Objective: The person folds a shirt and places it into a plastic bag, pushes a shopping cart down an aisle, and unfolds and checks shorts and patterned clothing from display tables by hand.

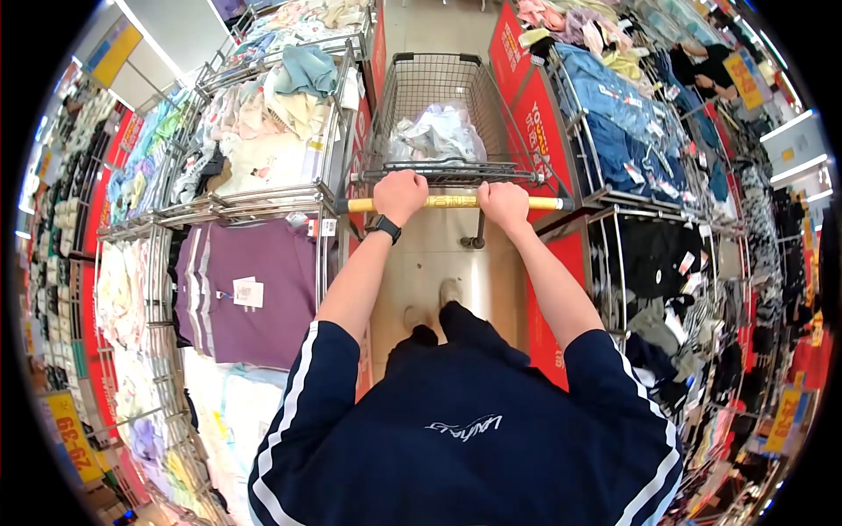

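Note:
My left hand (402,195) is wrapped round the yellow handle of a shopping cart (452,202), left of its middle, with a dark watch (383,229) on the wrist. Right of the middle, my right hand (503,206) grips the same handle, fingers closed. Ahead of the hands stretches the cart's wire basket (438,79). Inside it, near the handle end, lies a crumpled translucent plastic bag (438,131); its contents cannot be made out.
Wire bins of clothes line both sides of a narrow tiled aisle (425,272). Folded purple garments (250,294) lie at left, denim (614,114) at right. Red panels (548,131) stand close along the cart. Another person's arm (715,85) shows at the far right.

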`<move>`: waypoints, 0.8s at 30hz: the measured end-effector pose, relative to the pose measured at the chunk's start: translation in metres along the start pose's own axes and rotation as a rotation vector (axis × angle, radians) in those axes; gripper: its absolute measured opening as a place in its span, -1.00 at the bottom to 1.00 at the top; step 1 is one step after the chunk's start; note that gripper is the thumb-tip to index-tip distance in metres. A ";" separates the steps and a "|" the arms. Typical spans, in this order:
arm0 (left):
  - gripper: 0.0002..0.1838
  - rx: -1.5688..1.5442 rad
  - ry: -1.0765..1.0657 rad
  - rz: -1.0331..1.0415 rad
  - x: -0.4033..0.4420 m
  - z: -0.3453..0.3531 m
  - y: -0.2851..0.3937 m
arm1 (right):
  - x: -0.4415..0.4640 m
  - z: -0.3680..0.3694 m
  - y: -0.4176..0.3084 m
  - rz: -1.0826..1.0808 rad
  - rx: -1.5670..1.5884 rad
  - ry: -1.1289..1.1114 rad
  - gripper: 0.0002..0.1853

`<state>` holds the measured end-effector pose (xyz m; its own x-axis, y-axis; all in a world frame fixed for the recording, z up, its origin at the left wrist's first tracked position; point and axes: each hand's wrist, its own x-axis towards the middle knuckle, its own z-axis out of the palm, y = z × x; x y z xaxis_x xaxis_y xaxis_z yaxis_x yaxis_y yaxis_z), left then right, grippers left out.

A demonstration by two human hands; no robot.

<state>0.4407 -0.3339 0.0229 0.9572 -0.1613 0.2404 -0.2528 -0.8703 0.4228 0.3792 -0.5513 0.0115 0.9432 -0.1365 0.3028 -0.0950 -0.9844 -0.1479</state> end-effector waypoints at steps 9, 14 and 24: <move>-0.72 -0.060 0.121 0.070 -0.107 -0.026 0.010 | -0.106 -0.039 -0.015 -0.015 0.068 0.081 -0.57; -0.73 -0.048 0.115 0.036 -0.165 -0.029 0.034 | -0.162 -0.054 0.002 -0.079 0.062 0.166 -0.55; -0.70 -0.044 0.092 0.035 -0.292 -0.047 0.080 | -0.276 -0.092 0.028 -0.070 0.098 0.146 -0.56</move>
<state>0.1345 -0.3343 0.0271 0.9311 -0.1466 0.3339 -0.2940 -0.8434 0.4497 0.0865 -0.5518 0.0106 0.8894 -0.0895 0.4483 0.0075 -0.9777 -0.2100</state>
